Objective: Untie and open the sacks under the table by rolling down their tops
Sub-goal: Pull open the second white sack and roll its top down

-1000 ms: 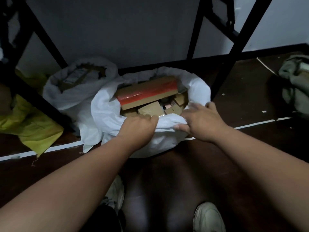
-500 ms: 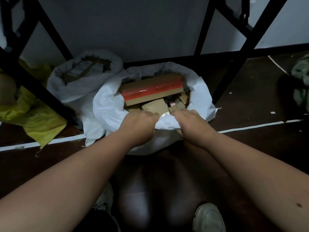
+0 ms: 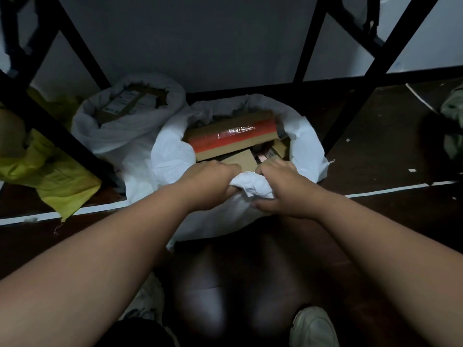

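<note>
Two white sacks sit on the dark floor under the table, between its black legs, close to the back wall. The near sack is open at the top w/ its mouth rolled down into a thick collar. Inside: a long cardboard box w/ a red shiny band of tape along it, lying across the far half of the opening; below it a smaller plain brown box & a few more small cartons, partly hidden, can't make out what they are.

Left hand grips the near rim of that sack, fingers curled over the bunched fabric. Right hand just beside it, fingers tucked over the same rim & thumb under, pinching the white cloth. A crumpled fold of fabric stands up between the two hands.

The far sack stands behind & to the left, touching the near one, also open w/ a rolled top; a flat carton w/ a printed label shows inside.

Left of the sacks, a yellow bag is slumped on the floor past a table leg. White tape line runs across the floor. Pale shoe at the bottom edge.
</note>
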